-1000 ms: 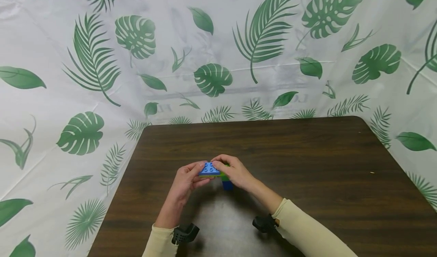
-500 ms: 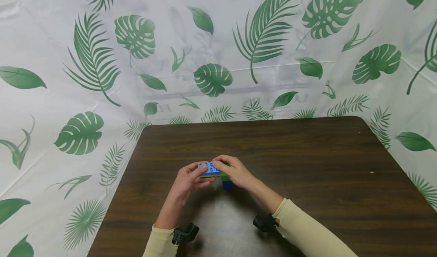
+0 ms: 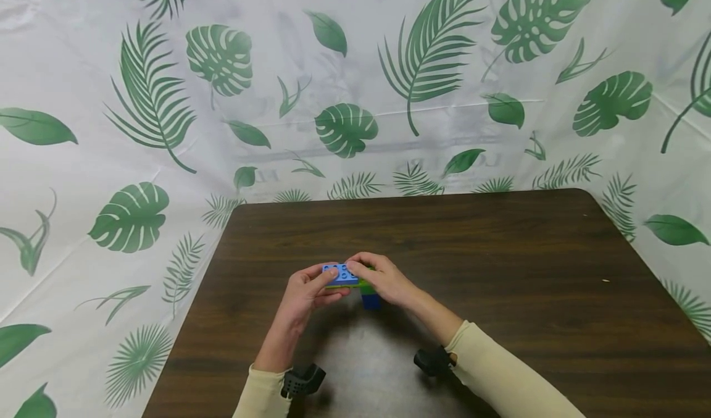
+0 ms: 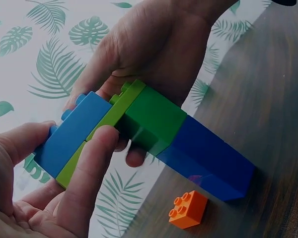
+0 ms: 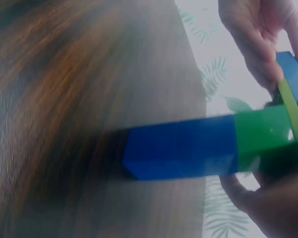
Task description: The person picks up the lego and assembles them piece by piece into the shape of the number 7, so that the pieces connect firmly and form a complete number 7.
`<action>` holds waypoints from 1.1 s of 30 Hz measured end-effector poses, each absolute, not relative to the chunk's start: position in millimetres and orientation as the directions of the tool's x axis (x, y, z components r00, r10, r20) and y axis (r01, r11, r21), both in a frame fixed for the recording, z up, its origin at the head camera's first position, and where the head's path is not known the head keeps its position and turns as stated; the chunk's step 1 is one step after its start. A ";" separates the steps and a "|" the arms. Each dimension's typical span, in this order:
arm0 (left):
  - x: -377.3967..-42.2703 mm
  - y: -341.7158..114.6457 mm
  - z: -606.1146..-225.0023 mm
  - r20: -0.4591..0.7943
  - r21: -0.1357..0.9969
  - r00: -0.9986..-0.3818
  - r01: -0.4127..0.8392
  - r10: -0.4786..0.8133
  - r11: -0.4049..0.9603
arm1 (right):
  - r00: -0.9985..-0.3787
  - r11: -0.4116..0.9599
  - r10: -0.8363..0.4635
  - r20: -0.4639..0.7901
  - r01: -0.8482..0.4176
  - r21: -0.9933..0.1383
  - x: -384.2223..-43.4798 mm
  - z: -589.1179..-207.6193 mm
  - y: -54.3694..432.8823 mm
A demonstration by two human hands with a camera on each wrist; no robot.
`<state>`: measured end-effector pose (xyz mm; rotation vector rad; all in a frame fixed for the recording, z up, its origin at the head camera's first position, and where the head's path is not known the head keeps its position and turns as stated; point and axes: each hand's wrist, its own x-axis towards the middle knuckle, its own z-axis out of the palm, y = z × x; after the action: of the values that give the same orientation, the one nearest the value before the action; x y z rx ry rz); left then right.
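Both hands are on one stack of toy building bricks over the table. Two dark blue bricks form its lower part, with a green brick above them. A thin lime-green plate caps the green brick and juts out to the left. On the jutting part sits a lighter blue brick. My left hand pinches the blue brick and plate, thumb on the studs and fingers beneath. My right hand grips the stack's upper right, its thumb on the blue brick's right end.
An orange brick with studs up lies on the dark wooden table, beside the stack's base in the left wrist view. A leaf-patterned white sheet hangs behind and beside the table. A tiny pale speck lies at the right.
My left thumb has slid slightly across the top of the blue brick, baring its back left corner. The right hand and the stack stay almost still.
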<state>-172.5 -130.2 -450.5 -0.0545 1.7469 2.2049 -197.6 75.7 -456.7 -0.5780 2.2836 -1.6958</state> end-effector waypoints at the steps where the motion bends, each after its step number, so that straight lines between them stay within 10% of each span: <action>1: -172.2 -129.9 -450.6 -0.228 0.942 -0.947 -0.273 0.226 -0.194 | -0.888 0.261 -0.458 0.038 -0.175 -0.949 -198.6 -457.7 77.3; 22: -170.1 -127.4 -451.2 -0.257 0.939 -0.951 -0.288 0.173 -0.187 | -0.864 0.396 -0.499 -0.067 -0.159 -0.904 -222.2 -510.2 102.3; 33: -169.3 -127.5 -450.2 -0.261 0.936 -0.946 -0.297 0.194 -0.190 | -0.816 0.535 -0.566 0.116 -0.471 -0.701 -226.1 -514.6 112.7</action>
<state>-169.3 -127.5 -450.2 -0.1199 1.7615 2.2011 -226.1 112.7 -514.6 -0.8963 2.6419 -1.1485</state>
